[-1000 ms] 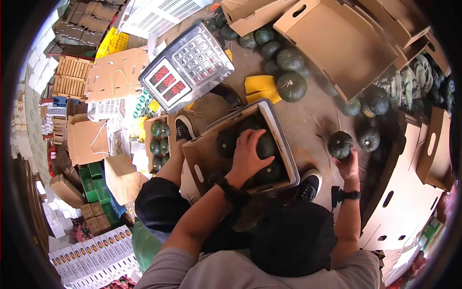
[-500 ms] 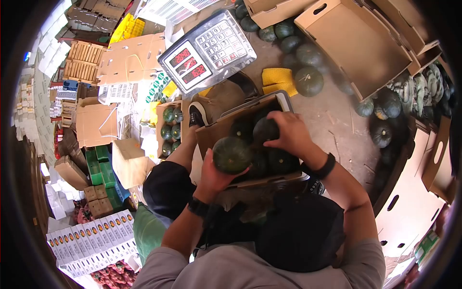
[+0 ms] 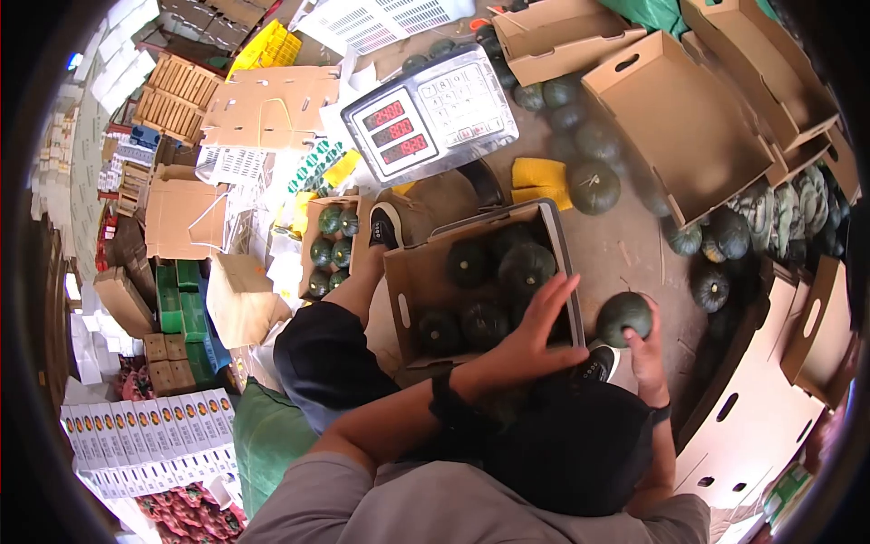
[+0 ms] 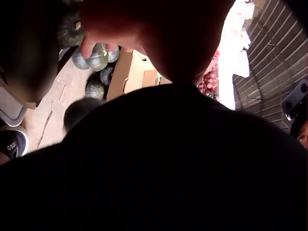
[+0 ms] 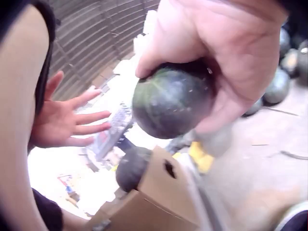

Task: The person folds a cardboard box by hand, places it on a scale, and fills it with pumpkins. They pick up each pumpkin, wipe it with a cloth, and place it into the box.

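My right hand grips a dark green squash to the right of an open cardboard box. In the right wrist view, thumb and fingers curl round the squash. My left hand is empty, its fingers spread above the box's near right corner; the right wrist view shows its open palm. Several squashes lie inside the box, which rests on a grey-rimmed platform. Only part of the left hand shows in the dark left wrist view.
A scale display with lit red digits stands beyond the box. Loose squashes lie on the floor near a yellow mesh. Empty cartons are at the upper right; a smaller squash box is at the left.
My left hand has let go of its squash and moved right, fingers spread. The right hand has moved from over the box to its right side and holds a squash there. The view has shifted.
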{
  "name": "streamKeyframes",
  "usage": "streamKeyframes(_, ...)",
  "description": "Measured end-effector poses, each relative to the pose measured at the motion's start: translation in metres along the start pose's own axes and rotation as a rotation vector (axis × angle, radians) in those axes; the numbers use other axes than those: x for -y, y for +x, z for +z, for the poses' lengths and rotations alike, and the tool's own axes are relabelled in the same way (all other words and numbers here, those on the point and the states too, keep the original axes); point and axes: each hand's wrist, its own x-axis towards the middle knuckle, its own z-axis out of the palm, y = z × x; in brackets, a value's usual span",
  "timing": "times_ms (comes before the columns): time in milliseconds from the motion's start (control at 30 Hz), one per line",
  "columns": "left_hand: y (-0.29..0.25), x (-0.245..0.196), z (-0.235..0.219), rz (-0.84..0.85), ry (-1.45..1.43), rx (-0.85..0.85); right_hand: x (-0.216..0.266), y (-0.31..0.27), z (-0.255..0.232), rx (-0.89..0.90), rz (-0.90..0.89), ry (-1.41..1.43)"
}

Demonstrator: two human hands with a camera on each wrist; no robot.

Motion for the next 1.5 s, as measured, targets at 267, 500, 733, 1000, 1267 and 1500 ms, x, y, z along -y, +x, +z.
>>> streamKeyframes(267,0.006,0.063,-0.046,-0.107,0.280,-0.504,-0.124,-0.105,-0.143,-0.686,0.347,-0.698)
streamKeyframes(500,0.038,0.101,-0.030,-0.080,0.423,-0.299,-0.032,-0.060,-0.124,-0.742,-0.091,-1.423)
streamKeyframes(733,0.012,0.063,-0.053,-0.250,0.223,-0.408,0.105,0.117,-0.189,-0.979,-0.562,-1.366)
streamKeyframes(1000,-0.045,0.025,-0.115,-0.294,0.062,-0.592,0.133,0.188,-0.242,-0.959,0.074,-1.505)
streamKeyframes(1267,-0.072,-0.012,-0.113,-0.206,-0.140,-0.466,0.291,0.043,-0.165,-0.465,-0.268,-0.119)
streamKeyframes(1500,-0.065,-0.065,-0.071,0.129,-0.485,-0.107,0.364,-0.014,-0.025,-0.177,-0.058,-0.301)
